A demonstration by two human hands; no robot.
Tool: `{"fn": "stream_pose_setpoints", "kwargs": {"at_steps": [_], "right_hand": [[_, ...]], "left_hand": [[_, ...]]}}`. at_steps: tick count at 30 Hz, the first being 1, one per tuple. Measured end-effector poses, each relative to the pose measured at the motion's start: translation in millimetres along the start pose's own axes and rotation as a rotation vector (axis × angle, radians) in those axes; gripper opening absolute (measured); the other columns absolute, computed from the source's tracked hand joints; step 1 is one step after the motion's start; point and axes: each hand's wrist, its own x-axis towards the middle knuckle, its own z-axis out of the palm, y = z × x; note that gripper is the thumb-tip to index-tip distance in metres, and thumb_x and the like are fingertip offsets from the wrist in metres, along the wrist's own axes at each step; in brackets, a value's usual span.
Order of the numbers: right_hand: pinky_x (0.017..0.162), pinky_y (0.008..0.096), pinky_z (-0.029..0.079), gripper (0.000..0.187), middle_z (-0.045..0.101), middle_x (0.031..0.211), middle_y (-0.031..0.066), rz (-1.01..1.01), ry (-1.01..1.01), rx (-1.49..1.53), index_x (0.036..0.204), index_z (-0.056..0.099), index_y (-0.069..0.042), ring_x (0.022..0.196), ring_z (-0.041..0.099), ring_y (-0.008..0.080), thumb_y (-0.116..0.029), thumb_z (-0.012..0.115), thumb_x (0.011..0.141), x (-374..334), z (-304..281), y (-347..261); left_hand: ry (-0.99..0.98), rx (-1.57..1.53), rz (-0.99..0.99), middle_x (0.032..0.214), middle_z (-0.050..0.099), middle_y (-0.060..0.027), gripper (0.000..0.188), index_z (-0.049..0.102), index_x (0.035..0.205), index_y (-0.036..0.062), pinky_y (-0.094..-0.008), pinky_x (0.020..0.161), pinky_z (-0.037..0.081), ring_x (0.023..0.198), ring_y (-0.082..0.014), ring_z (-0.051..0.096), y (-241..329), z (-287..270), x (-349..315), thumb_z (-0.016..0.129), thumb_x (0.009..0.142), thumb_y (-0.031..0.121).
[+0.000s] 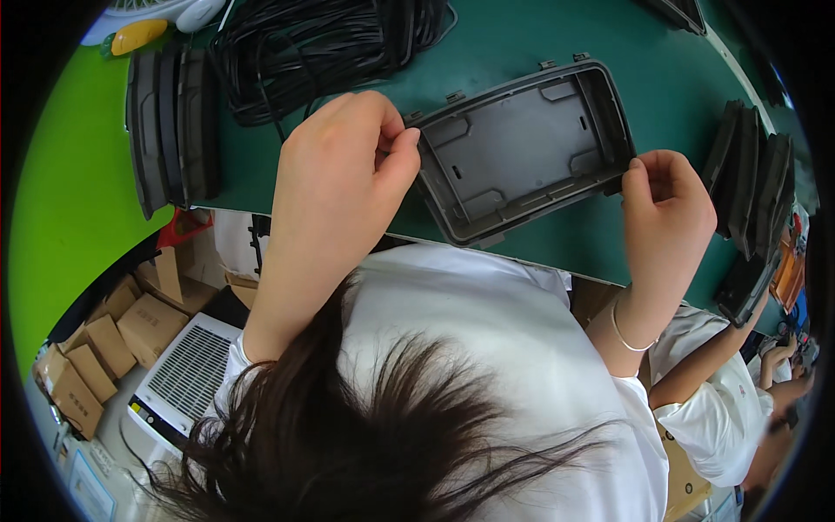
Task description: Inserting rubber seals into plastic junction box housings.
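Note:
A shallow black plastic case shell (522, 139) with rounded corners lies tilted on the green table, its hollow side up and small tabs along its far edge. My left hand (348, 157) is closed in a pinch at the shell's left rim; whatever lies between the thumb and finger is too small or hidden to make out. At the right rim, the thumb and curled fingers of my right hand (665, 204) grip the shell's edge. A bundle of thin black cord (322, 52) lies beyond my left hand, and one strand runs down behind that hand.
Black shells stand stacked at the left (174, 130) and more shells (748, 183) at the right. The green tabletop (557, 30) ends close to my body. Cardboard boxes (152, 331) and a white grilled unit (187, 374) are lower left. A co-worker's arm (709, 361) reaches in at right.

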Motion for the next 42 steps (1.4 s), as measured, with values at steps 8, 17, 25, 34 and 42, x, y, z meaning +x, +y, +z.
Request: {"fn": "stream_pose_setpoints", "kwargs": {"at_steps": [8, 17, 25, 34, 42], "right_hand": [[0.049, 0.0234, 0.042, 0.006, 0.054, 0.057, 0.0064, -0.007, -0.072, -0.005, 0.069, 0.054, 0.002, 0.049, 0.051, 0.0118, -0.001, 0.059, 0.069, 7.7, 0.0, 8.6], [0.052, 0.0181, 0.039, 0.004, 0.053, 0.068, -0.0005, 0.177, -0.380, 0.596, 0.083, 0.054, 0.001, 0.057, 0.049, 0.0054, -0.002, 0.053, 0.082, 19.6, -2.8, 43.2], [0.057, 0.0172, 0.040, 0.013, 0.053, 0.076, -0.0005, 0.236, -0.433, 0.819, 0.097, 0.057, 0.002, 0.062, 0.049, 0.0055, -0.005, 0.052, 0.087, 4.8, 2.0, 50.3], [0.059, 0.0156, 0.033, 0.029, 0.053, 0.074, -0.0042, -0.045, -0.320, 0.527, 0.106, 0.061, 0.003, 0.066, 0.042, 0.0025, -0.021, 0.050, 0.092, 45.5, 30.3, 43.4], [0.066, 0.0164, 0.037, 0.030, 0.057, 0.078, -0.0011, -0.038, -0.198, 0.586, 0.110, 0.058, 0.004, 0.073, 0.048, 0.0048, -0.019, 0.048, 0.093, 30.5, 31.8, 46.6]], "left_hand": [[-0.024, -0.058, -0.018, 0.063, 0.054, -0.0123, 0.014, 0.050, 0.069, -0.0021, -0.0350, 0.055, 0.043, 0.059, -0.0271, 0.054, 0.9, -0.5, 1.4, 0.062, 0.073, 0.005], [-0.349, -0.223, -0.241, 0.056, 0.052, -0.0016, 0.020, 0.051, 0.070, 0.0009, -0.0193, 0.045, 0.039, 0.048, -0.0063, 0.050, -12.6, -5.3, 12.3, 0.055, 0.084, 0.014], [-0.573, -0.625, -0.319, 0.058, 0.053, 0.0001, 0.025, 0.051, 0.070, 0.0048, -0.0183, 0.044, 0.041, 0.048, -0.0051, 0.050, -33.2, -0.4, 11.7, 0.050, 0.090, 0.019], [-0.393, -0.657, -0.432, 0.062, 0.055, -0.0037, 0.030, 0.054, 0.077, 0.0014, -0.0205, 0.047, 0.043, 0.051, -0.0104, 0.054, -22.4, 16.9, -1.3, 0.045, 0.093, 0.025], [-0.290, -0.780, -0.515, 0.060, 0.056, -0.0047, 0.033, 0.053, 0.073, -0.0015, -0.0226, 0.047, 0.046, 0.052, -0.0100, 0.055, 0.2, 32.2, -21.4, 0.050, 0.091, 0.026]]}}
